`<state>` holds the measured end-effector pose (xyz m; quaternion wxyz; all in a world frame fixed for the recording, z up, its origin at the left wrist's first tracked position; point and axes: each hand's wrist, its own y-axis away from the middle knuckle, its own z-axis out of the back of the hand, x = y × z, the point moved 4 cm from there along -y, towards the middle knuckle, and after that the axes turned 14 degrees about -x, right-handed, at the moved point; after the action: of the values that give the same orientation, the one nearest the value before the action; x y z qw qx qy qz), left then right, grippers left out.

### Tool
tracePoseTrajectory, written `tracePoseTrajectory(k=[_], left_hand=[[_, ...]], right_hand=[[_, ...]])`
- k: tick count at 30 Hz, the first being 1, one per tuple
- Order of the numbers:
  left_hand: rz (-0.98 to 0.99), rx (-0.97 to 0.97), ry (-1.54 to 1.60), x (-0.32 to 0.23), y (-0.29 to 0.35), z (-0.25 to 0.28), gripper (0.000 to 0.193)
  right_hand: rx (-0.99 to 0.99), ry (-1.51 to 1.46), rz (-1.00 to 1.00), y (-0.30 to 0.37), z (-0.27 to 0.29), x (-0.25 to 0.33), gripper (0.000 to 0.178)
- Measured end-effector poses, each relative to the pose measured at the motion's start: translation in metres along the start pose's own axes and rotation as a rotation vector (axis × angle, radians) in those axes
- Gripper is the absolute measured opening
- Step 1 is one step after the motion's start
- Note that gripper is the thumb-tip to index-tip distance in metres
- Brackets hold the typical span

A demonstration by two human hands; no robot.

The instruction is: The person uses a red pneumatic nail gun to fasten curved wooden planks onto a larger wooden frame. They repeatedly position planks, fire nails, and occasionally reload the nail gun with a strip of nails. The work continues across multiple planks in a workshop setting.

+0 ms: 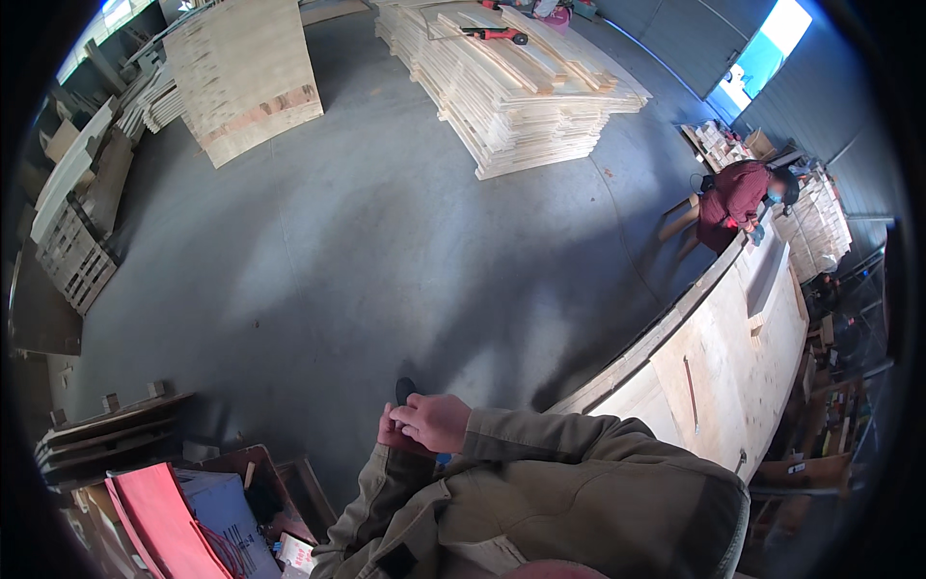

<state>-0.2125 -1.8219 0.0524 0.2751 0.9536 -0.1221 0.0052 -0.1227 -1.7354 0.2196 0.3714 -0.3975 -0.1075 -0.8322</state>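
Note:
My right hand (439, 422) and my left hand (395, 434) meet in front of my body, below the middle of the view. The right fingers are curled in against the left hand, whose fingers are also bent and partly covered. Whatever lies between them, if anything, is too small or hidden to make out. A dark rounded tip (405, 389), which looks like a shoe, shows just beyond the hands against the grey floor (386, 289). Both forearms are in the olive-brown sleeves of a jacket (569, 482).
A long plywood-topped bench (714, 376) runs along my right, where a co-worker (738, 203) in dark red leans over its far end. Stacked wooden panels (531, 116) stand ahead. Bottom left are a red board (169, 516) and boxes; a pallet (77, 256) stands far left.

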Motion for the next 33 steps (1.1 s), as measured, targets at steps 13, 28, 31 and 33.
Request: tracePoseTrajectory(k=[13,28,31,33], left_hand=[[0.406,-0.072,-0.388,-0.14,-0.203,-0.209,0.076],[0.065,-0.171,-0.584,-0.316,-0.444,-0.44,0.031],[0.075,-0.121,-0.466,-0.347,-0.499,-0.468,0.039],[0.11,-0.092,-0.397,-0.374,-0.542,-0.482,0.04]], right_hand=[[-0.177,-0.275,-0.42,-0.248,0.125,-0.113,0.015],[-0.265,-1.013,-0.689,-0.559,0.249,-0.33,0.024],[-0.316,-0.935,-0.73,-0.598,0.271,-0.366,0.029],[-0.353,-0.857,-0.821,-0.624,0.279,-0.39,0.044]])
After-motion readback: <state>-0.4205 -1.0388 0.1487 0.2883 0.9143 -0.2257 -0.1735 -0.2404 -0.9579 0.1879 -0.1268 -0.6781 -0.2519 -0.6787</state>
